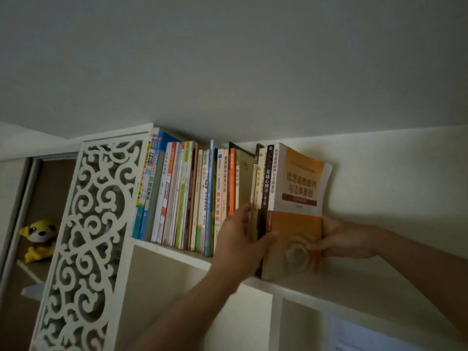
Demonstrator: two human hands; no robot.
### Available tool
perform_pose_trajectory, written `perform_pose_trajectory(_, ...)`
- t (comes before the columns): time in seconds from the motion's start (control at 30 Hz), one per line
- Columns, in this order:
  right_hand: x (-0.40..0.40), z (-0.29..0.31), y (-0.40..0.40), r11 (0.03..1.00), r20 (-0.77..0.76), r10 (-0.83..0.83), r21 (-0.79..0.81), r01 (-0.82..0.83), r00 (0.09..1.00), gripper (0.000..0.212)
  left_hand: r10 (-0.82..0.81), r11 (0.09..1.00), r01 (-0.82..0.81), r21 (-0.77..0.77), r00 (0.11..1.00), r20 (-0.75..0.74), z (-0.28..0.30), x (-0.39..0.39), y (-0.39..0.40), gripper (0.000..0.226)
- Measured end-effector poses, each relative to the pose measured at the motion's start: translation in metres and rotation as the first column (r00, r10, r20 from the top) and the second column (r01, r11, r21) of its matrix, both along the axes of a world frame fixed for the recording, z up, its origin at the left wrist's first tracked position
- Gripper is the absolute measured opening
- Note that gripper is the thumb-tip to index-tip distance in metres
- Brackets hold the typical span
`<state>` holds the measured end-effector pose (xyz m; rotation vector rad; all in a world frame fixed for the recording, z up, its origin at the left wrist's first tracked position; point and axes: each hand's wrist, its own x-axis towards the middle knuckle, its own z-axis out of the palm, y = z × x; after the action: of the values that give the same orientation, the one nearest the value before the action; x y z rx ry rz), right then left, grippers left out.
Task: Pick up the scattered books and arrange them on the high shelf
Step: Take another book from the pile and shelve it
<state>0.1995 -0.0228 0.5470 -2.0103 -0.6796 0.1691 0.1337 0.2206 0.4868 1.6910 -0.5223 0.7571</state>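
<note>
both hands place books on the high shelf [329, 285]: the left hand [240, 239] grips a small bundle of books [262, 198], the right hand [342, 239] holds the orange book [298, 188], which next must be pushed upright against the row of books [192, 196].

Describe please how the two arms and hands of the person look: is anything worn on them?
Both are bare. The left hand and the right hand show no gloves, and I can make out no rings, though the picture is dim. Both forearms are uncovered to the frame edge: no sleeve, watch or bracelet shows.

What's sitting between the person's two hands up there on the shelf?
In the head view, a small bundle of books, orange-covered one foremost, stands between the left hand and the right hand, which grip it.
</note>
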Motion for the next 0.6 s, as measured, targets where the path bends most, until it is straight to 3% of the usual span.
perform_pose_trajectory(0.1,0.001,-0.004,0.01,0.992,0.157,-0.119,-0.02,0.124,0.98,0.079,0.116,0.993,-0.117,0.031,0.993,0.03,-0.002,0.009,-0.008,0.059)
perform_pose_trajectory(0.2,-0.011,-0.013,0.03,0.885,0.452,-0.3,-0.196,0.421,0.84,0.083,0.214,0.975,-0.216,0.054,0.975,0.054,-0.001,0.012,-0.01,0.064)
perform_pose_trajectory(0.27,-0.022,-0.019,0.042,0.848,0.592,-0.217,-0.279,0.45,0.777,0.086,0.261,0.96,-0.265,0.095,0.964,0.045,-0.001,0.012,-0.007,0.065)
perform_pose_trajectory(0.37,-0.045,-0.023,0.049,0.923,0.418,-0.092,-0.304,0.235,0.904,0.081,0.362,0.9,-0.373,0.227,0.928,0.089,0.002,0.014,0.001,0.068)
perform_pose_trajectory(0.43,-0.052,-0.027,0.052,0.963,0.295,-0.051,-0.24,0.125,0.954,0.084,0.341,0.89,-0.365,0.273,0.931,0.132,0.004,0.014,0.01,0.069)
perform_pose_trajectory(0.5,-0.049,-0.033,0.059,0.977,0.275,-0.084,-0.167,0.134,0.958,0.099,0.268,0.903,-0.314,0.293,0.946,0.184,0.004,0.015,0.02,0.078)
perform_pose_trajectory(0.6,-0.041,-0.038,0.075,0.944,0.361,-0.172,-0.204,0.258,0.916,0.13,0.249,0.863,-0.356,0.359,0.917,0.313,0.0,0.018,0.03,0.072)
